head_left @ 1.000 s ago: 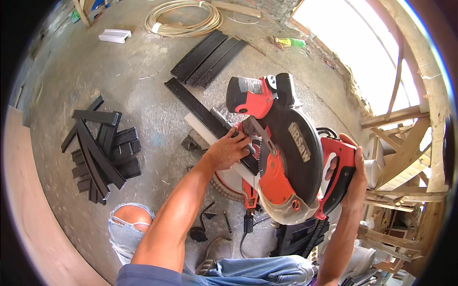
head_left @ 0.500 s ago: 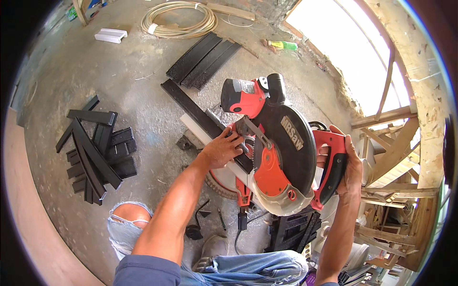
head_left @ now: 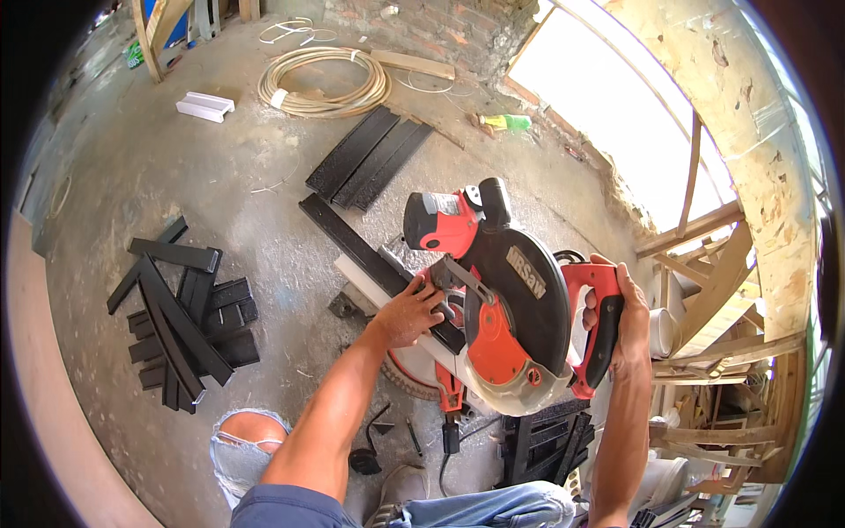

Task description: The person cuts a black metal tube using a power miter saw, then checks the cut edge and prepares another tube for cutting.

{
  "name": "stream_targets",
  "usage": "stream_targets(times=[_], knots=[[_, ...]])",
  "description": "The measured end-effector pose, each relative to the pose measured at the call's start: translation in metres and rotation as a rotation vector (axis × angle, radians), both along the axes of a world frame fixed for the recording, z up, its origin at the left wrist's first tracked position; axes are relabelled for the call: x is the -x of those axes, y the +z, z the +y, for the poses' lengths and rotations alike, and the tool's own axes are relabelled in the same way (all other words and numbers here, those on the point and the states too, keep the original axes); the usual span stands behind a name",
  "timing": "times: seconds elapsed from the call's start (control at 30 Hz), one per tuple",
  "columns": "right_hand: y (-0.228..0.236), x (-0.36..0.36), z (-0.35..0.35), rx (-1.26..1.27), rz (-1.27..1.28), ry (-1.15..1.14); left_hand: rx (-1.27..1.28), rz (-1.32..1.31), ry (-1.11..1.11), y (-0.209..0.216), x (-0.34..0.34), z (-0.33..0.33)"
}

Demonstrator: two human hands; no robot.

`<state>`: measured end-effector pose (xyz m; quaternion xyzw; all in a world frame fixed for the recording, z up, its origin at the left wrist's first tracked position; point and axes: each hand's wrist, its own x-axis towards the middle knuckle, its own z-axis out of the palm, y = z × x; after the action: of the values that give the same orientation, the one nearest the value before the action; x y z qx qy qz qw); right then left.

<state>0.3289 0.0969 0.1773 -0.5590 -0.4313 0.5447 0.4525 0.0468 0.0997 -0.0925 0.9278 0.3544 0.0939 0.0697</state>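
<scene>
A red and black miter saw (head_left: 526,299) stands on the floor in front of me, its round black blade guard tilted. My right hand (head_left: 628,312) is wrapped round the saw's red and black handle (head_left: 607,339). A long black bar (head_left: 339,231) lies slantwise across the saw's bed, its far end sticking out to the upper left. My left hand (head_left: 409,314) grips the bar close to the blade guard, fingers curled over it. The cutting edge of the blade is mostly hidden behind the guard. A white strip (head_left: 363,280) runs along the bar's near side.
Black cut pieces (head_left: 189,308) lie piled at the left. Wider black boards (head_left: 365,158) rest beyond the saw, near a coiled hose (head_left: 326,84). More black pieces (head_left: 546,444) and a power cord (head_left: 444,466) are by my legs. Wooden framing (head_left: 731,352) stands at the right.
The view has tilted, so most things sit lower in the picture. Both hands keep their holds on the bar and the saw handle.
</scene>
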Motion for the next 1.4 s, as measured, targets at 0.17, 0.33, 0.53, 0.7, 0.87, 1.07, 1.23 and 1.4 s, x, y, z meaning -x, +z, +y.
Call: stream_targets(times=[0.17, 0.33, 0.53, 0.7, 0.87, 1.07, 1.23, 1.4], knots=[[-0.004, -0.001, -0.008, -0.010, -0.019, -0.016, -0.068, -0.054, -0.024, -0.008, 0.002, -0.001], [-0.009, -0.005, -0.011, -0.019, 0.019, -0.038, -0.072, -0.062, -0.032, -0.010, 0.001, -0.002], [-0.013, -0.008, -0.012, -0.012, 0.114, -0.011, -0.070, -0.075, -0.028, -0.009, 0.003, -0.004], [-0.014, -0.007, -0.014, -0.044, 0.100, -0.023, -0.074, -0.049, -0.017, -0.011, 0.000, -0.004], [-0.012, -0.006, -0.013, -0.047, 0.053, -0.012, -0.066, -0.056, -0.016, -0.015, -0.001, -0.003], [-0.010, -0.002, -0.015, -0.061, 0.021, -0.010, -0.049, -0.131, -0.028, -0.016, 0.001, -0.003], [-0.011, -0.006, -0.015, -0.064, 0.020, -0.008, -0.055, -0.139, -0.032, -0.014, 0.000, -0.003], [-0.011, -0.001, -0.016, -0.063, -0.001, -0.008, -0.061, -0.072, -0.010, -0.008, 0.003, -0.005]])
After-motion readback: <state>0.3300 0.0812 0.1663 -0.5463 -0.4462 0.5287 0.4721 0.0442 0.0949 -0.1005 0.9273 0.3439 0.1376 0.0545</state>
